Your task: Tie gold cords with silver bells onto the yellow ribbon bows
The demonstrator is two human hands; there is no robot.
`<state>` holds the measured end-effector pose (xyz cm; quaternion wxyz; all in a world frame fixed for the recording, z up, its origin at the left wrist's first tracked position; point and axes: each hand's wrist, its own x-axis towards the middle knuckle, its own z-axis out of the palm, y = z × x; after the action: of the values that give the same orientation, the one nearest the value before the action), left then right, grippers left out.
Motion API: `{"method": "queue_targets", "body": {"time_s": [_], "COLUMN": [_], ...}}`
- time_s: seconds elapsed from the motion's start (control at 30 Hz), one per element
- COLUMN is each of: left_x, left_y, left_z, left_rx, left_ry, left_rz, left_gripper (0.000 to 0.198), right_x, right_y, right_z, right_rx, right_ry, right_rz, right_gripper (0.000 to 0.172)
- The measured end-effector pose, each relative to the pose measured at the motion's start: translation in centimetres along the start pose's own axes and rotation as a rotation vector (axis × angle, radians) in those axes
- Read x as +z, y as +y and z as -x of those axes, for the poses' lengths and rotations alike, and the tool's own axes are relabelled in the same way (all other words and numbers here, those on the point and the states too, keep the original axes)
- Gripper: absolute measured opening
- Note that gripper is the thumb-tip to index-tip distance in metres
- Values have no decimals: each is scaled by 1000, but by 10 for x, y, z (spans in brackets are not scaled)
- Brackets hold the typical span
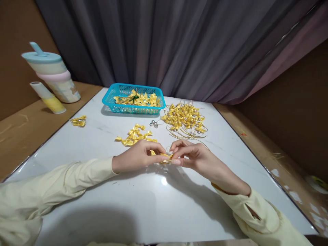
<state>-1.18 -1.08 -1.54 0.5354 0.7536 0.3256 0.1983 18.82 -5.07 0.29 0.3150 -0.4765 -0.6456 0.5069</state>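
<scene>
Left hand point(140, 154) and right hand point(192, 155) pinch yellow ribbon point(169, 156) between their fingertips point(176, 162); light, steady pressure should spare its folds.

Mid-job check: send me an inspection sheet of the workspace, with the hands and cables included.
Surface: white table, glossy, light glare near the hands.
Job's things: loose yellow bows; silver beads; wired pile; blue basket holding more bows; small yellow bundle at left.
Clutter: white scraps on the right ledge.
Hands: left hand and right hand pinch one yellow piece.
Cables: nothing seen.
Surroundings: dark curtain behind; cup and tube on the left ledge.
</scene>
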Motion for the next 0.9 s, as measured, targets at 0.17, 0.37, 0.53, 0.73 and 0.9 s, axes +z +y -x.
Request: {"method": "queue_targets", "body": {"time_s": [0.17,0.37,0.53,0.73,0.9], "left_x": [0,-1,-1,2,10], "left_y": [-2,-2,-3,-3,-5], "left_z": [0,-1,1,1,-1], "left_rx": [33,55,92,126,133], "left_ry": [-21,-28,-27,-39,54], "left_rz": [-1,-45,-75,-101,-248], "left_gripper": [18,18,16,19,25], "right_x": [3,5,7,9,10], "right_y": [-1,2,2,0,-3], "right_z": [3,3,4,6,7], "right_rx": [25,-5,20,35,49], "right_ry": [0,27,55,92,104], "right_rz": [-54,-1,18,19,34], "right_gripper": [10,9,8,9,10]}}
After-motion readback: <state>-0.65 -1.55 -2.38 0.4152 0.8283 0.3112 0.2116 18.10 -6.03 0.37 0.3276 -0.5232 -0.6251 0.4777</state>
